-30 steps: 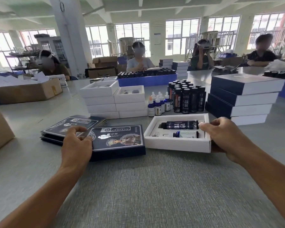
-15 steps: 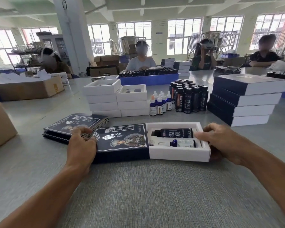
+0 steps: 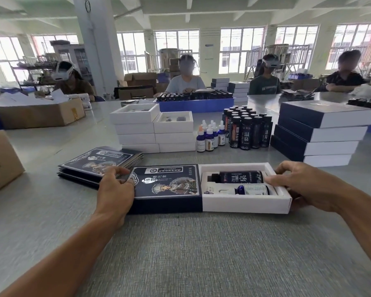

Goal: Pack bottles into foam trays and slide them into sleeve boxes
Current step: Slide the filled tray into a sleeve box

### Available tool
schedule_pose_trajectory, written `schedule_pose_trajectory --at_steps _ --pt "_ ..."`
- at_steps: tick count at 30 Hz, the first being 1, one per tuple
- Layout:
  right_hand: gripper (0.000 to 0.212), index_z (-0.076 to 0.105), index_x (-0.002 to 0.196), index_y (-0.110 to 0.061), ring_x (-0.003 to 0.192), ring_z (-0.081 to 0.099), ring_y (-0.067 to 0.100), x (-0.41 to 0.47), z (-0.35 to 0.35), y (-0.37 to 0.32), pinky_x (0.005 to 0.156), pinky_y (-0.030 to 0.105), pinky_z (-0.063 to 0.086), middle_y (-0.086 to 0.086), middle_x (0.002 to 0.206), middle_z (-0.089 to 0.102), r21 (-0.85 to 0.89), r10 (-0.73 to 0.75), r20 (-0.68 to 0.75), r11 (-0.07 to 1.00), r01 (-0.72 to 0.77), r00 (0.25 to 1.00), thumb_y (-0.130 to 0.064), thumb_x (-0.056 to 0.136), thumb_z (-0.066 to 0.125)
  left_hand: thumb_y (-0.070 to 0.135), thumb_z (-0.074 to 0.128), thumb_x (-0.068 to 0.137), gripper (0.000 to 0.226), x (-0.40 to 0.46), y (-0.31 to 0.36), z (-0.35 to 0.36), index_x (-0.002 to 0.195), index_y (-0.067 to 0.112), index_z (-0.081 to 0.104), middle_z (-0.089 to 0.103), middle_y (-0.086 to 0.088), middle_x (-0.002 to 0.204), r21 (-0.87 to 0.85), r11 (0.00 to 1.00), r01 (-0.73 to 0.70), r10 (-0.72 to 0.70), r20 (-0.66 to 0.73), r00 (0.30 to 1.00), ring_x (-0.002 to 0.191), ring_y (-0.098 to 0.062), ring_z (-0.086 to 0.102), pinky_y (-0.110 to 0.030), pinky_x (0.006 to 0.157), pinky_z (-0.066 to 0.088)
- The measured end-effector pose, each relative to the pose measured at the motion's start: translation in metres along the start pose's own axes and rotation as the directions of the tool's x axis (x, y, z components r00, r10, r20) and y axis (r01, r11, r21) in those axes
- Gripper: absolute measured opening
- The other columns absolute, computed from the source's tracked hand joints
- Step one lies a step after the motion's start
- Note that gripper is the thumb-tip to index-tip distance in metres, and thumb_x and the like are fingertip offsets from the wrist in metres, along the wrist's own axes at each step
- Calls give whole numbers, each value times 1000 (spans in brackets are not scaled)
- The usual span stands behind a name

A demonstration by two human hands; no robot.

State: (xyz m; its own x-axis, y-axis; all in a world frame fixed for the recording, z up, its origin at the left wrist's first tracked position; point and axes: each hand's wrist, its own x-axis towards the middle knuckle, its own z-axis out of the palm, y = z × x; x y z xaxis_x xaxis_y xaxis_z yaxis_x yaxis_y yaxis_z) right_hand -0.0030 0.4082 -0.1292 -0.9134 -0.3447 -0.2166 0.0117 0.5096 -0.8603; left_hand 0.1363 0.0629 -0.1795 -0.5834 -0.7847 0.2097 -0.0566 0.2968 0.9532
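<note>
We note the grey tabletop bearing a dark sleeve box, w/ white foam tray entered partway at its right end. Tray holds a black bottle and a smaller blue bottle, both lying flat. Left hand grips sleeve's left end, fingers curled. Right hand holds tray's right end; approx. thumb hidden.

The room is brightly lit by daylight from the windows, which are blown out; below them, faces are blurred, and edges are bowed.
</note>
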Motion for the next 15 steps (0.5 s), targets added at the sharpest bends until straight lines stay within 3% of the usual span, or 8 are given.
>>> schedule_pose_trajectory --at_steps 5,11,15 --pt "24 59 109 -12 65 70 21 0 -5 0 45 25 51 16 95 74 -49 4 -8 999 -4 1000 -26 92 70 6 59 92 20 -1 -1 0 101 23 56 63 -8 88 37 999 -19 18 40 999 78 -20 62 -32 62 47" --pt "17 62 103 -19 78 72 24 4 0 -3 54 31 54 10 95 72 -169 -36 -63 985 25 997 -32 94 67 10 60 93 15 -2 2 1 91 25 63 65 -2 81 123 991 -53 40 101 994 75 -17 61 -30 60 43" --pt "24 67 96 -15 86 63 18 9 6 -4 70 35 53 1 96 66 -428 -121 -142 902 49 982 -38 95 64 21 54 97 14 -2 3 3 106 27 63 64 2 101 230 968 -101 69 144 987 86 -12 58 -26 63 42"
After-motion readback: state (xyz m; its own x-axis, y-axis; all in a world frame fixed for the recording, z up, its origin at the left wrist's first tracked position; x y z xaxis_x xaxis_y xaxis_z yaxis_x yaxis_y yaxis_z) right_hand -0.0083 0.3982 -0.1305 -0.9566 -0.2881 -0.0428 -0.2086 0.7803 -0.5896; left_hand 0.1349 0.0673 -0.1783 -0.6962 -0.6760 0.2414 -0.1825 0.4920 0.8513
